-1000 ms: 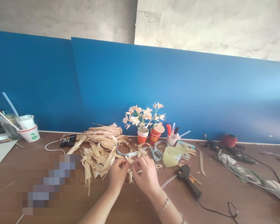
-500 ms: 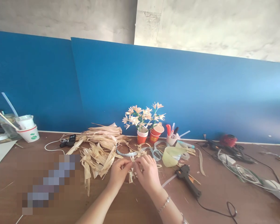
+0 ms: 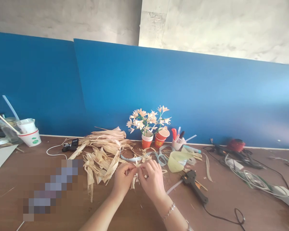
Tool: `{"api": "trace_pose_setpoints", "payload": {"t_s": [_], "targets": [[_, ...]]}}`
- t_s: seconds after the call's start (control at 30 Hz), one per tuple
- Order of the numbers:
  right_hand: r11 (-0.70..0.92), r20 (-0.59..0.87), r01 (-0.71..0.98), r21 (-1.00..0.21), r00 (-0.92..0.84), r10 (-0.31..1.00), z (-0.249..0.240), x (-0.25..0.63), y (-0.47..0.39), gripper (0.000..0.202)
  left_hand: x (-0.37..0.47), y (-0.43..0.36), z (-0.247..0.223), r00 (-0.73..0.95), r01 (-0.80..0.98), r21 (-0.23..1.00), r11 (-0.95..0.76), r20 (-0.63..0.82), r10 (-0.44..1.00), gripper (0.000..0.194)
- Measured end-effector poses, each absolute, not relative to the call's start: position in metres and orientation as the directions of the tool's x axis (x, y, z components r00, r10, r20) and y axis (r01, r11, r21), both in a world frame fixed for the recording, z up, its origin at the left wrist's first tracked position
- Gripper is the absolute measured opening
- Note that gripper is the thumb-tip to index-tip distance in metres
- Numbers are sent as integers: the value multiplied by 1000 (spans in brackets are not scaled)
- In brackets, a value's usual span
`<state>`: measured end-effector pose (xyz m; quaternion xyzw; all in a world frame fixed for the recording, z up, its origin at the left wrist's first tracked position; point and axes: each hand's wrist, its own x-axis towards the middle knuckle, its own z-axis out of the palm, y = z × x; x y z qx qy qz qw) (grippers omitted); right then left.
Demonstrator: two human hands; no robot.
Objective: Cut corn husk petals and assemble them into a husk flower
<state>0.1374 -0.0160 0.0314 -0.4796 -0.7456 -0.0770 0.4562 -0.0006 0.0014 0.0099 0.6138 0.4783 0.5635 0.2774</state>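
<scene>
The left hand (image 3: 122,180) and the right hand (image 3: 152,181) are positioned close together above the front part of the brown table (image 3: 135,213), fingertips nearly meeting. The left hand is closed in a pinch, thumb against forefinger, gripping a small pale flower (image 3: 136,163). The flower is located between the two sets of fingertips, petals uppermost. The right hand is curled, with thumb and forefinger at the flower's other side; whether it also grips the flower cannot be told, as its own fingers hide the contact. A bracelet (image 3: 169,212) encircles the right wrist.

Pale scraps (image 3: 133,182) lie just below the fingertips. Dry husks (image 3: 103,162) are heaped beside the left hand. Beyond the hands, a blue ribbon (image 3: 162,158) lies in loops, with a yellow ribbon (image 3: 176,161) to its right. Finished-looking flowers (image 3: 148,119) stand at the rear in an orange cup stack (image 3: 146,143). A black glue gun (image 3: 195,188) rests to the right of the right hand, its cord trailing toward the front edge.
</scene>
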Motion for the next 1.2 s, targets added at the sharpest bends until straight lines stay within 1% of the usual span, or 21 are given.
{"api": "trace_pose_setpoints", "payload": {"t_s": [0.27, 0.53, 0.73, 0.93, 1.07, 1.2], "targets": [[542, 777, 791, -282, -143, 613, 28, 138, -15, 10, 1, -2, 10, -105, 321, 827, -462, 515, 851, 16], [536, 804, 815, -219, -160, 573, 32, 135, -16, 12, 4, -5, 15, -118, 304, 839, -452, 504, 856, 16], [535, 810, 808, -245, -133, 572, 32, 134, -17, 16, 6, -7, 16, -123, 292, 841, -455, 505, 854, 16], [530, 795, 802, -275, -119, 594, 33, 132, -19, 14, 6, -8, 15, -123, 317, 833, -454, 510, 851, 17], [536, 813, 797, -279, -101, 573, 33, 131, -19, 15, 7, -8, 15, -128, 314, 820, -478, 535, 835, 18], [533, 808, 789, -305, -82, 584, 31, 130, -20, 14, 9, -8, 14, -130, 310, 813, -493, 550, 825, 18]]}}
